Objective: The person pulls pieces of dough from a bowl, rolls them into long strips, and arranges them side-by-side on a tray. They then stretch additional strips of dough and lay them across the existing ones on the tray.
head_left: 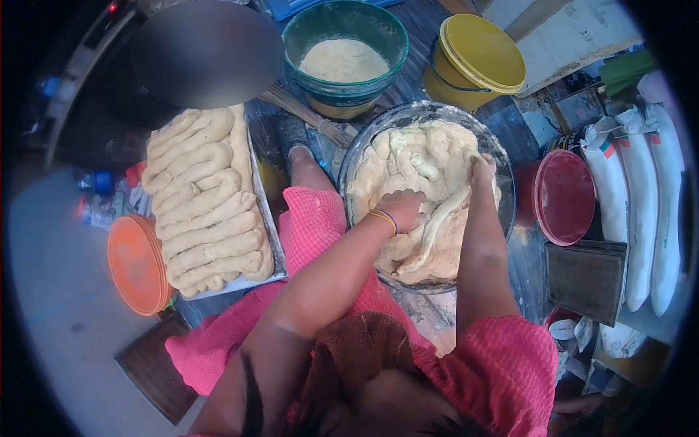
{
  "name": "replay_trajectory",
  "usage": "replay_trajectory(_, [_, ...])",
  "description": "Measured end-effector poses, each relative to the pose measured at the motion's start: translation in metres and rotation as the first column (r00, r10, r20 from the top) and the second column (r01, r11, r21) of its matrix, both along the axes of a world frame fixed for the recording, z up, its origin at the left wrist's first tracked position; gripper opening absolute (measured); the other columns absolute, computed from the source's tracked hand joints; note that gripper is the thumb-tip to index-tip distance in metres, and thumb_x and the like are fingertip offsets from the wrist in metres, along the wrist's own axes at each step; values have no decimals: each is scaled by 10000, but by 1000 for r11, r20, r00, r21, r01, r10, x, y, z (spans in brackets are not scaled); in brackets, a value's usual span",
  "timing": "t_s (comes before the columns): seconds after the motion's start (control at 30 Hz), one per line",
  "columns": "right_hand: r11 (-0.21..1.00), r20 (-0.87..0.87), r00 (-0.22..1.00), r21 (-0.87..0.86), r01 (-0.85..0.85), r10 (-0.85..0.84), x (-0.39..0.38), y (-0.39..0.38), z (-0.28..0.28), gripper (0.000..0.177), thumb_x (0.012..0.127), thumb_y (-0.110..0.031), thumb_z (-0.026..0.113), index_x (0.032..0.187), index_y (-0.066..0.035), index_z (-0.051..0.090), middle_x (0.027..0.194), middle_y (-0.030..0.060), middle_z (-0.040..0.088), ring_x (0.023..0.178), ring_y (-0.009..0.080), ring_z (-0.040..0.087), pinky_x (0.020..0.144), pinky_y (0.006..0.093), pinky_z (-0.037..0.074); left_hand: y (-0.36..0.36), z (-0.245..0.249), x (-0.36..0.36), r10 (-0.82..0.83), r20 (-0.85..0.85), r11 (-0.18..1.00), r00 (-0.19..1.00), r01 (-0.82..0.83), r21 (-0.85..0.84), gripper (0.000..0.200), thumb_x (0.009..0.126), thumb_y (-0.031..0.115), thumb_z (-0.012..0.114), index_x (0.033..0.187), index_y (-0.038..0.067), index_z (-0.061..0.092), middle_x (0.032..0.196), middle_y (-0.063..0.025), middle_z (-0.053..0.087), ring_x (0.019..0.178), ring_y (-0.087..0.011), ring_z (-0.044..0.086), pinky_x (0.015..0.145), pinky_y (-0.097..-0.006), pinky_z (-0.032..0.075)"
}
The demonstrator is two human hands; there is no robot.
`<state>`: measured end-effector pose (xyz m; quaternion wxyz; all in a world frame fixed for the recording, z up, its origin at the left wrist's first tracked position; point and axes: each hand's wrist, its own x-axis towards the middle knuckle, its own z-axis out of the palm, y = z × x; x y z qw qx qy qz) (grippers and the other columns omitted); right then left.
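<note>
Basin: wide and round, with a pale-smeared rim [346,162]; it holds the dough [386,156], a large, soft, uneven mass with folds and lumps.
Dough strip: a long, narrow, twisted ridge [439,224] slanting across the mass between the hands.
Left hand: on the dough beside the strip [404,208], fingers bent and close together; whether they pinch any dough, I cannot tell. Thin bands [386,217] circle the wrist.
Right hand: at the dough's edge near the basin wall [482,169], fingers curled down; their grip is unclear.
Tray: shallow, pale-edged [271,226], left of the basin, bearing thick dough ropes [207,186] laid side by side, smooth and rounded, some looping at the ends.
Green bowl: deep [293,36], beyond the basin, with pale powder [344,61] inside.
Yellow bucket: lidded [480,54], right of the green bowl.
Red container: round-topped [564,198], right of the basin.
Orange lids: round, apparently stacked [135,264], beside the tray.
White sacks: long and narrow [637,211], at far right.
Clothing: pink checked cloth [314,222] near the basin.
</note>
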<state>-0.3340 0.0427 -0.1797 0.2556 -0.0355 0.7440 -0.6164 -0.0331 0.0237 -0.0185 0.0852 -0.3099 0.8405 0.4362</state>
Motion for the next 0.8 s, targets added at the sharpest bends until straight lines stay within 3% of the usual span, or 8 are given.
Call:
replay_trajectory(0.23, [962,117,991,255,-99,71,-15,-14,-4,270,774,-230,583,991,-71,561,733,60,575,542,184,549,458,342,439,0,3,0,-20,-18,1000,1000,20,12,460,811,356,546,1165,68,491,1135,-179,517,1057,-333,494,901,-400,385])
replay_trajectory(0.3, [322,-51,743,920,-226,667,-35,-33,-53,366,775,-340,570,1010,-60,579,862,138,624,757,251,617,628,373,485,-1,2,-2,-29,-14,1000,999,29,-4,463,812,359,544,1168,67,489,1137,-177,518,1058,-332,493,903,-399,385])
replay_trajectory(0.37, [328,-206,714,944,-36,669,16,-38,-7,385,769,-320,589,1038,-47,561,952,197,616,905,289,603,776,364,463,-2,3,-4,-52,21,999,998,52,10,476,810,365,542,1177,67,484,1137,-175,519,1063,-329,491,909,-401,381])
replay_trajectory(0.43, [725,-371,836,687,-46,404,34,-39,0,438,745,-333,628,1054,-33,550,969,208,611,974,303,574,838,360,433,-4,3,-5,-48,26,999,998,48,13,477,808,367,544,1179,72,486,1141,-175,517,1067,-328,490,908,-402,381])
replay_trajectory(0.5, [759,-358,858,649,-54,367,41,-25,9,390,763,-260,638,1042,-11,532,973,176,613,928,274,591,804,351,451,-3,4,-7,-44,27,999,999,43,24,478,806,369,545,1181,78,487,1145,-176,516,1071,-327,488,907,-404,381])
replay_trajectory(0.53, [954,-241,954,279,-109,180,35,-10,-1,291,797,-184,591,1038,-35,522,985,133,603,913,243,582,791,347,455,-3,4,-7,-53,33,998,998,52,34,472,806,369,545,1178,84,493,1146,-176,517,1072,-329,489,903,-404,382])
replay_trajectory(0.57, [989,-39,998,-138,-60,55,33,4,-6,210,832,-108,544,1034,-59,512,998,91,592,898,211,573,777,344,459,-3,5,-7,-60,39,997,997,58,45,465,806,369,545,1175,90,498,1147,-177,517,1072,-331,489,900,-405,384])
replay_trajectory(0.8, [816,-82,978,-541,-205,191,60,49,88,220,848,-129,578,993,-12,463,987,121,577,885,189,563,818,318,451,-1,-10,-11,-51,34,998,998,49,49,456,800,364,557,1161,89,511,1140,-181,522,1062,-339,496,891,-405,388])
